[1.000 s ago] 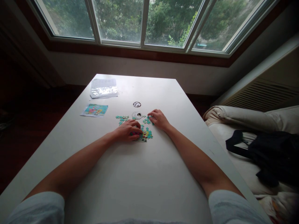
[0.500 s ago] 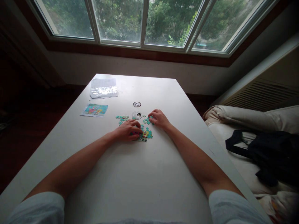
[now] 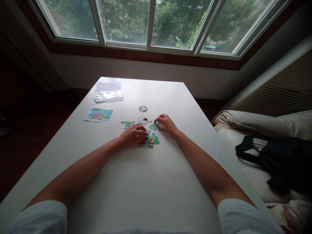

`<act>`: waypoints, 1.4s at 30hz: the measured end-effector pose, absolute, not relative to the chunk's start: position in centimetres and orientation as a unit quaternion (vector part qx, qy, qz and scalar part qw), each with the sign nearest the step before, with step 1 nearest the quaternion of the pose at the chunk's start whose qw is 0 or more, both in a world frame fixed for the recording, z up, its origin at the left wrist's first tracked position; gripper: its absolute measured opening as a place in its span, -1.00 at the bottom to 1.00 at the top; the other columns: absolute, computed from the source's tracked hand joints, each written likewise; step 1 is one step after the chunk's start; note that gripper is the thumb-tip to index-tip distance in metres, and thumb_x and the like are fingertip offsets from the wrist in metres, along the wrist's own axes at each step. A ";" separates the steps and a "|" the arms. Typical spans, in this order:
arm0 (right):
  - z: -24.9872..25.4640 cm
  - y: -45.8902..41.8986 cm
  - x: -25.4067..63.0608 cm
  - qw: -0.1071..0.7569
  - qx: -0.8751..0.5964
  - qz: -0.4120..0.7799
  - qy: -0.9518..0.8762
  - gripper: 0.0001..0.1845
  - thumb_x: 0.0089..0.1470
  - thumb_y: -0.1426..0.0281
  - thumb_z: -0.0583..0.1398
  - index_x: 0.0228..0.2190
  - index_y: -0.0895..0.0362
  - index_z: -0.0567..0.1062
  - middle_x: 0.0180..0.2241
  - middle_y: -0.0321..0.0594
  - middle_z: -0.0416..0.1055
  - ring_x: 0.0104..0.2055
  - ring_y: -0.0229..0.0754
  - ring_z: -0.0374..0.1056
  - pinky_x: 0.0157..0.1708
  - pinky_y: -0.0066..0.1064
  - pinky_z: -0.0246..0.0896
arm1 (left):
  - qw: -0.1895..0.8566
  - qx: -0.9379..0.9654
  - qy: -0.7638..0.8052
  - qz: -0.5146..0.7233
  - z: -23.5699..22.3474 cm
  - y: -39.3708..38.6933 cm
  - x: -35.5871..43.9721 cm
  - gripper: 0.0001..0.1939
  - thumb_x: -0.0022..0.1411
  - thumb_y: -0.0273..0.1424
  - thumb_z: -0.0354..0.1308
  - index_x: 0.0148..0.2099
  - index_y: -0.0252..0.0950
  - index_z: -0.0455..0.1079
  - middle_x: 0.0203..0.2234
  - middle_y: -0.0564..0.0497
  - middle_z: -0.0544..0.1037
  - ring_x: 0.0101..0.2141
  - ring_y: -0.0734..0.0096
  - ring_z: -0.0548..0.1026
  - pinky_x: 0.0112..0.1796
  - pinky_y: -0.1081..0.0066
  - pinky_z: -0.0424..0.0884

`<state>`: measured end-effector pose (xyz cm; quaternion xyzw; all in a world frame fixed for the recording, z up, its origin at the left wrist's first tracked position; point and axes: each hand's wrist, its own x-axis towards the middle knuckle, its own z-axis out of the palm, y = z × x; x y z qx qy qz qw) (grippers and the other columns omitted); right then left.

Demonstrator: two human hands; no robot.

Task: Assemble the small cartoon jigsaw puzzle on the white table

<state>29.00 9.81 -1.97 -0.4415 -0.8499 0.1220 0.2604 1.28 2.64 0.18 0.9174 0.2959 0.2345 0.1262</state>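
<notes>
A partly joined jigsaw puzzle (image 3: 149,142) with cartoon figures on teal lies in front of me on the white table. My left hand (image 3: 133,134) is over its left upper part, fingers bent and a little apart, hiding some of it. Just beyond the puzzle's right side, my right hand (image 3: 166,124) rests with loosely curled fingers at a group of loose teal puzzle pieces (image 3: 153,126). No piece shows plainly in either hand. More loose pieces (image 3: 127,123) lie beyond my left hand.
A printed cartoon picture sheet (image 3: 99,115) lies to the left, with papers in a clear sleeve (image 3: 108,92) behind it. Two round inserts, a near one (image 3: 141,120) and a far one (image 3: 142,109), sit mid-table. A dark bag (image 3: 287,159) lies on the sofa (image 3: 248,123) at right.
My left hand has shifted slightly up and back from the puzzle, so more of its lower left part shows. My right hand stays almost still.
</notes>
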 end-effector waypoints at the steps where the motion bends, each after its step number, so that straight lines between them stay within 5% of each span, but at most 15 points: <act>1: -2.0 9.8 29.0 0.262 -0.438 0.122 -0.851 -0.82 0.14 0.35 0.27 -0.20 -0.02 0.63 -0.17 -0.14 0.42 -0.07 -0.01 0.31 0.02 -0.14 0.25 | 0.114 0.905 0.319 0.258 0.0 2.8 1.2 -0.76 0.40 -0.33 0.07 -0.03 -0.11 0.56 -0.07 -0.05 0.56 -0.05 0.23 0.44 0.01 0.21 0.35; 13: -2.2 9.8 29.1 0.271 -0.434 0.112 -0.852 -0.79 0.20 0.31 0.22 -0.14 0.01 0.60 -0.12 -0.12 0.44 -0.04 -0.01 0.30 0.03 -0.14 0.23 | 0.077 0.728 0.599 0.325 -1.1 6.4 -2.9 -0.74 0.31 -0.43 0.05 -0.13 -0.15 0.58 -0.09 -0.05 0.54 0.02 0.14 0.38 0.11 0.13 0.31; 29: -2.4 9.4 28.1 0.221 -0.406 0.105 -0.881 -0.57 0.25 0.19 0.19 0.12 -0.04 0.49 0.16 -0.08 0.39 0.20 0.09 0.24 0.16 -0.01 0.14 | 0.320 0.724 0.519 0.323 -0.6 8.3 -5.5 -0.67 0.20 -0.30 0.05 -0.13 -0.21 0.60 -0.20 0.00 0.66 -0.13 0.27 0.59 -0.01 0.30 0.46; 38: -2.3 9.2 28.2 0.225 -0.404 0.101 -0.881 -0.63 0.24 0.20 0.20 0.06 -0.04 0.52 0.15 -0.09 0.40 0.19 0.07 0.26 0.15 -0.02 0.14 | 0.315 0.737 0.516 0.303 -0.8 8.2 -5.8 -0.63 0.22 -0.25 0.06 -0.04 -0.25 0.57 -0.21 -0.04 0.65 -0.18 0.26 0.57 -0.10 0.31 0.46; 42: -2.3 9.2 28.1 0.229 -0.404 0.102 -0.880 -0.64 0.24 0.21 0.20 0.05 -0.05 0.52 0.14 -0.09 0.41 0.19 0.08 0.27 0.15 0.00 0.14 | 0.222 0.778 0.533 0.247 0.9 7.6 -5.9 -0.71 0.22 -0.24 0.08 -0.19 -0.23 0.58 -0.25 -0.04 0.61 -0.30 0.31 0.53 -0.21 0.36 0.43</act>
